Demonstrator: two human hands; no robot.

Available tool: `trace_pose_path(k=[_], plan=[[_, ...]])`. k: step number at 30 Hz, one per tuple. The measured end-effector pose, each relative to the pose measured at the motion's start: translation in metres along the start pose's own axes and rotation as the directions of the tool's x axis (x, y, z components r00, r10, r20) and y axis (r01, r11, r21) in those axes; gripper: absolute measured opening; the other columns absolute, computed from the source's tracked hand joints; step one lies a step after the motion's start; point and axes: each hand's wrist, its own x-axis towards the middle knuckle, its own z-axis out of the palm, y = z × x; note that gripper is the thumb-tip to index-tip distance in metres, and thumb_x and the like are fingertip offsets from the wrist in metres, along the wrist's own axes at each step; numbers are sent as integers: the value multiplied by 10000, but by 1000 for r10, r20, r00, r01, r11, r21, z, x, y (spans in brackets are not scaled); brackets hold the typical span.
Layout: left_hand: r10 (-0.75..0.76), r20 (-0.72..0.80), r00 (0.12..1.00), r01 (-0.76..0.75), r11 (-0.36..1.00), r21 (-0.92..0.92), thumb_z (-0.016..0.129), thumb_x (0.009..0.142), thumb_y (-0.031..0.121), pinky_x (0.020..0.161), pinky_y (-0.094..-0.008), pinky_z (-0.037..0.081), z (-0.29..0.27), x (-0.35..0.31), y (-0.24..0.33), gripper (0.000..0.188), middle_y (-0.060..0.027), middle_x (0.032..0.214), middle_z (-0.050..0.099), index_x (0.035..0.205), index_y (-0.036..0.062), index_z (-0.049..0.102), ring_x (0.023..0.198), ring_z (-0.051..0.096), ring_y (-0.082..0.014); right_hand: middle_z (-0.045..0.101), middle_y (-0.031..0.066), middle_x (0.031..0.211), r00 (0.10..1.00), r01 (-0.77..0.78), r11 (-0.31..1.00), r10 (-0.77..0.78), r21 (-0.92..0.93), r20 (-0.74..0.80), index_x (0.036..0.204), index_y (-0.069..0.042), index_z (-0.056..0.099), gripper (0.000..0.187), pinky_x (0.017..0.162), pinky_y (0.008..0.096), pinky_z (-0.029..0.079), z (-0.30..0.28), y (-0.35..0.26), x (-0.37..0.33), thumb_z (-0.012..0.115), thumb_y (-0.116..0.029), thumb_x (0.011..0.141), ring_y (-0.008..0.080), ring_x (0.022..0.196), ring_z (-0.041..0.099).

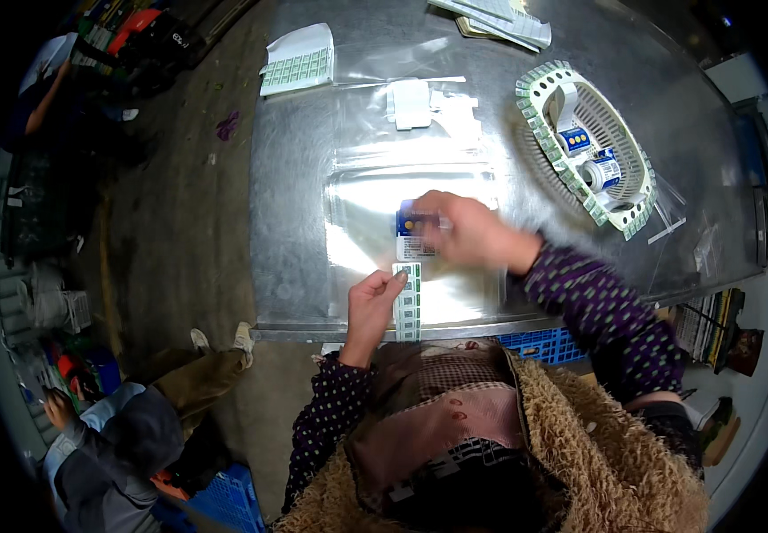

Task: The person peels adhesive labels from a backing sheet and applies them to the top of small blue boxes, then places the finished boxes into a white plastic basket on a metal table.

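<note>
My left hand (372, 302) pinches a narrow strip of small green-and-white stickers (409, 306) between thumb and fingers, close to the table's front edge. The strip hangs down toward that edge. Just beyond its top is a blue-and-white label or packet (416, 249) with yellow dots and dark print; I cannot tell whether it is flat or wrapped round a container. My right hand (477, 233) is over its upper right part, smeared by motion, with the fingertips at the blue area. Whether those fingers grip it is unclear. Under both lies shiny clear plastic film (357, 226).
On the metal table (291, 195), a pale plastic basket (540, 133) at right holds blue-and-white containers, its rim lined with stickers. Sticker sheets (300, 67) and white paper pieces (411, 105) lie farther back, papers (500, 22) at the far edge. Two other people are at left.
</note>
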Motion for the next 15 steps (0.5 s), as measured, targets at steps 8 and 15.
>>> trace_pose_path(k=[8,15], plan=[[115,76,990,-119,992,42,661,888,36,675,-190,487,12,-4,4,71,-11,834,661,860,-27,678,766,594,-46,646,124,819,969,195,966,-216,-170,-119,949,-45,669,174,634,352,515,53,30,-51,692,-109,789,322,704,622],[49,78,996,-60,988,145,754,798,49,686,-222,475,0,-7,5,106,-45,836,670,793,-23,676,780,590,-78,685,52,796,934,-311,890,351,333,-65,830,-42,681,77,685,287,525,38,49,-48,615,-72,856,127,671,610]])
